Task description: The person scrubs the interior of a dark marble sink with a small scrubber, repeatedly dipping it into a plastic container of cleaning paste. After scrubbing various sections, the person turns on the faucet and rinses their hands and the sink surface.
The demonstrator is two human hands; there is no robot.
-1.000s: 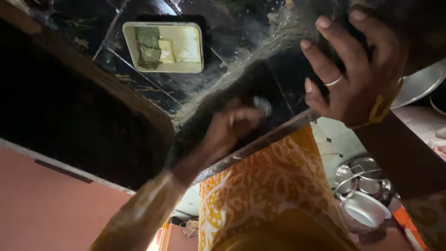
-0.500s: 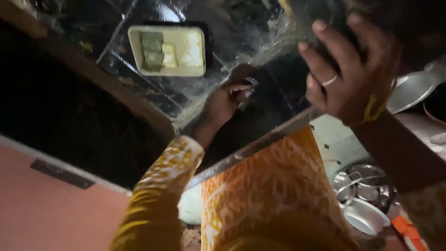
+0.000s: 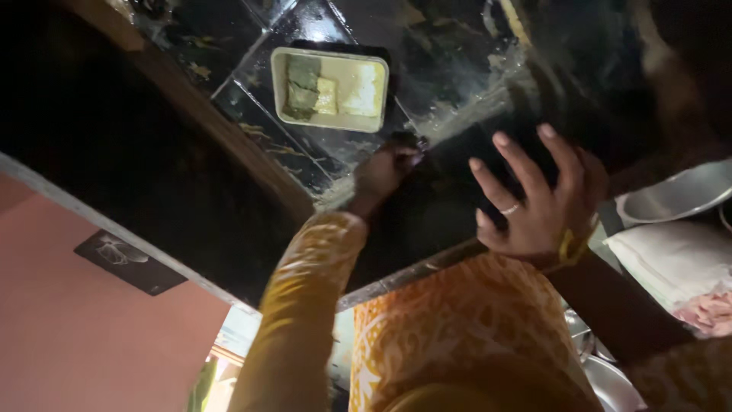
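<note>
The left hand (image 3: 385,169) now sits farther up the wet, glossy black stone desk (image 3: 457,69) than a second ago, just below the pale rectangular plastic tray (image 3: 329,88) that holds a green scouring pad and pale soap pieces. Its grip is closed around a small dark scrubber (image 3: 408,145), pressed to the wet surface at the lower end of a whitish streak of suds (image 3: 473,107) that runs diagonally up the stone. A second ago that hand was lower and blurred with motion; the scrubbing stroke has carried it up along the suds line. The right hand (image 3: 537,198), wearing a ring and a yellow bangle, has dropped from the top right corner and now lies flat on the desk, fingers spread, gripping nothing, apparently as a brace. By the look of it the scrubbing is mid-way: suds remain on the stone. To the right a steel bowl (image 3: 675,194) and a folded white cloth (image 3: 671,255) sit at the desk's edge.
</note>
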